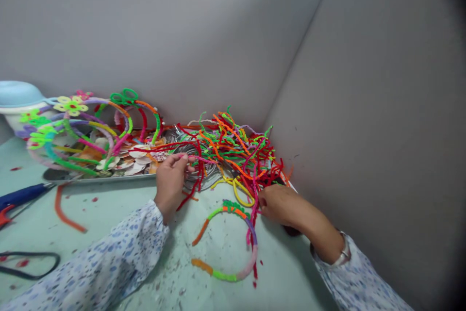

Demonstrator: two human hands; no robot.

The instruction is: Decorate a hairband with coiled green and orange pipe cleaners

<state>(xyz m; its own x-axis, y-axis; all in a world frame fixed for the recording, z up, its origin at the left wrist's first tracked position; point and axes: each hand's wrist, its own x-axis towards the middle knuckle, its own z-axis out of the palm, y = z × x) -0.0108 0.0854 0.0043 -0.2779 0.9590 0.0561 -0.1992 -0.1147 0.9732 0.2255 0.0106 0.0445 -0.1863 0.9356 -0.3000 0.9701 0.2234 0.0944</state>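
Observation:
My left hand (172,180) is closed in a pinch on a pink pipe cleaner (204,159), which runs right into a tangled heap of coloured pipe cleaners (233,141). At the heap's right edge is my right hand (278,204), its fingers curled and partly hidden. I cannot make out what it holds; red and pink strands hang beside it. Scissors with yellow handles (243,194) lie between the hands, their blades under the strands. Below them on the table rests a headband wrapped in coloured pipe cleaner (254,253), its two ends pointing left.
A metal tray (109,180) holds shell-like discs and several finished headbands (73,122) with flower shapes. Coiled wire (192,151) lies by the heap. At left are a glue gun (25,197), an orange strip (65,214) and a blue-lidded tub (20,97). Grey walls (364,107) stand behind.

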